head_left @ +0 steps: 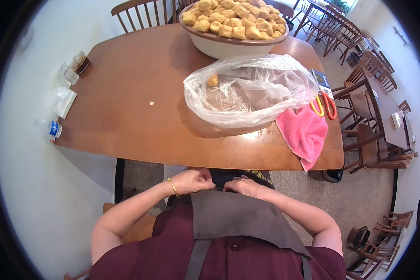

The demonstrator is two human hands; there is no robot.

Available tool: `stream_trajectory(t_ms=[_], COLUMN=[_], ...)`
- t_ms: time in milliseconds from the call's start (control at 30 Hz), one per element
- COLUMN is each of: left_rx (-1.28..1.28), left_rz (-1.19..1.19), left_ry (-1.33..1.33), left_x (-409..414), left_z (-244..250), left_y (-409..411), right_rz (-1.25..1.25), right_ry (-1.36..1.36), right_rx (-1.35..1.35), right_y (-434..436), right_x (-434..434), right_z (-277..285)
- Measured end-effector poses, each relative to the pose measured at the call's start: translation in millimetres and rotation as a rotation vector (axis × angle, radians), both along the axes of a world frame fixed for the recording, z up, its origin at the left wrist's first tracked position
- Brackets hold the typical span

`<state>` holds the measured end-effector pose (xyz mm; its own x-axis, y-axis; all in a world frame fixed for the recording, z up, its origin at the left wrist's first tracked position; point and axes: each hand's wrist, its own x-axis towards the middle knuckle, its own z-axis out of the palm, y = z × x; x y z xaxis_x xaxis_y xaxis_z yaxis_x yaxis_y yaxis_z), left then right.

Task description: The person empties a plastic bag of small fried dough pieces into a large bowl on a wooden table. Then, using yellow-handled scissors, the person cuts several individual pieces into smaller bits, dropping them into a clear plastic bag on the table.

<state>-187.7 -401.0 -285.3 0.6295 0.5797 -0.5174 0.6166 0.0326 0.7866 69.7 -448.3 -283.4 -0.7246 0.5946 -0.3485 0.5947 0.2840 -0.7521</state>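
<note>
My left hand (195,180), a gold bangle on its wrist, is curled at my lap below the table's front edge. Beside it, my right hand (244,186) is bent over dark cloth by the grey apron (238,213); its fingertips are partly hidden. Whether either hand grips anything is not clear. On the wooden table (126,105) lies an open clear plastic bag (231,119) with one fried tofu-like cube (212,80) showing in it. Behind the bag stands a large basin (224,49) heaped with golden cubes (234,19).
At the right lie a pink cloth (304,133), scissors with red and yellow handles (329,106) and a printed card (322,82). A tissue box (66,103), water bottle (54,129), glass jar (70,73) and cup of dark contents (79,63) line the left wall. Wooden chairs (140,14) stand around.
</note>
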Motion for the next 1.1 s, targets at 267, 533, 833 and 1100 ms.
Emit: stream_trajectory(t_ms=[267, 533, 833, 1100], left_rx=[0.206, 0.252, -0.044, 0.079], left_rz=[-0.256, -0.291, -0.099, -0.17], left_ry=[0.067, 0.244, -0.242, -0.186], left_x=[27, 25, -1, 5], left_z=[25, -19, -37, -34], left_y=[-14, -22, -26, -28], right_rz=[-0.149, -0.084, -0.006, -0.025], right_ry=[0.176, 0.286, 0.256, 0.188], right_rx=[0.231, 0.343, 0.175, 0.066], right_y=[-7, -2, 0, -2], right_x=[7, 12, 7, 10], right_z=[-2, -7, -19, -11])
